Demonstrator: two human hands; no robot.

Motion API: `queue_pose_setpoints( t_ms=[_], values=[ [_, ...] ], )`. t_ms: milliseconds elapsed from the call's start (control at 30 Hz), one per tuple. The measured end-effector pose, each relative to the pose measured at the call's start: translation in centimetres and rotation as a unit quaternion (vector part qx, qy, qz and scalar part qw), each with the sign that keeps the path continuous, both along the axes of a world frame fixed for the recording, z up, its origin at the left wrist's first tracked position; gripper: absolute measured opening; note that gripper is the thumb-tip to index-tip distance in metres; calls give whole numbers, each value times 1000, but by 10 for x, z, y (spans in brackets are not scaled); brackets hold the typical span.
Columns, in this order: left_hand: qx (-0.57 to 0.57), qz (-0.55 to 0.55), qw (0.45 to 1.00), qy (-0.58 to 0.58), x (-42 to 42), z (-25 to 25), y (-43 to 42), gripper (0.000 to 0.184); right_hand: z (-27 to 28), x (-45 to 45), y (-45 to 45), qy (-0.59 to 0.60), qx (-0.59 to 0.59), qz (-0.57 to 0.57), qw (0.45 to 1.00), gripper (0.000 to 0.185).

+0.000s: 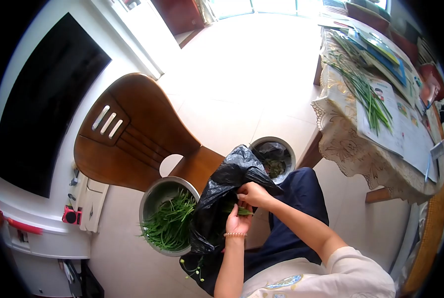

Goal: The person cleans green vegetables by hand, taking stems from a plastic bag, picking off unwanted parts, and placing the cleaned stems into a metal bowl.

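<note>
My left hand [238, 224], with a beaded bracelet at the wrist, is closed around a few green stalks [243, 211] over my lap. Just above it, the fingers of my right hand [254, 195] are pinched together; what lies between them is too small to make out. Both hands are at the mouth of a crumpled black plastic bag [232, 174], which partly hides the stalks. To the left of the bag, a metal bowl [147, 198] holds a heap of cut greens [171, 221].
A wooden chair [137, 129] stands in front, left of centre. Beyond the bag, a lined metal bin [292, 154] contains plant scraps. On the right, a lace-covered table [341, 131] carries long green stalks [368, 99], papers and books. A television [48, 99] is on the left.
</note>
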State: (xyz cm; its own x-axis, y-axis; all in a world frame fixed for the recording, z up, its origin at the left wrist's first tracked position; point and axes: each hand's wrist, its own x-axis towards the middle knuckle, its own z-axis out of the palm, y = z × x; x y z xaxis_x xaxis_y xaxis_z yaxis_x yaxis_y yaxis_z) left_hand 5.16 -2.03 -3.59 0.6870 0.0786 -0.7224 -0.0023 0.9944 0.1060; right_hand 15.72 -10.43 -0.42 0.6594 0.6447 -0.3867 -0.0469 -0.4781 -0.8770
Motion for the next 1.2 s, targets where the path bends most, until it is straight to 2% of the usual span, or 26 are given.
queue_pose_setpoints(
  t_ms=[67,167,300,333,400,433,500,533,567,633,700,767,867,900,967,1100,1133,1200],
  values=[
    [7,-5,999,-46,-1,2,2,27,-5,-2,3,-133,-8,-32,991,21],
    [8,4,1000,24,-4,4,1,24,6,-1,1,-121,18,-71,990,20],
    [-5,4,1000,-21,-16,3,-2,23,-18,4,8,-263,-1,-90,961,23],
    [4,-5,1000,-17,-18,5,-2,24,-22,3,7,-261,-1,-91,961,23],
    [13,-15,1000,-9,-22,4,0,26,1,-4,1,-220,-101,-52,969,26],
    [4,-7,1000,-16,-22,1,4,24,11,-12,-3,-220,-102,-52,969,26],
    [-9,2,1000,-27,-19,-2,5,22,20,-31,-16,-254,6,-153,955,27],
    [-7,-8,1000,-17,-20,-3,5,21,13,-35,-21,-231,53,-148,960,25],
    [-5,-18,1000,-5,-21,-2,4,21,17,-36,-24,-229,51,-146,961,25],
    [21,-32,999,6,-20,1,-4,21,33,-40,-30,-67,6,-48,997,23],
    [28,-42,999,-12,-23,0,-8,25,32,-42,-29,-83,-33,-33,995,20],
    [17,-34,999,15,-24,5,-7,25,22,-45,-26,-160,11,-38,986,18],
    [44,-45,998,19,-26,21,-7,28,26,-53,-28,-158,47,-96,982,16],
    [43,-40,998,25,-28,16,-4,28,40,-55,-32,-126,70,-111,983,14],
    [20,-22,997,-65,-31,8,1,32,41,-61,-39,-62,107,-126,984,13],
    [16,-10,997,-77,-39,15,-10,30,42,-74,-51,-33,109,-97,989,12],
    [63,-31,996,-62,-41,20,-17,30,39,-78,-52,-30,103,-111,988,13],
    [69,-18,996,-52,-43,28,-27,29,39,-81,-56,-15,93,-112,989,14]
  ],
)
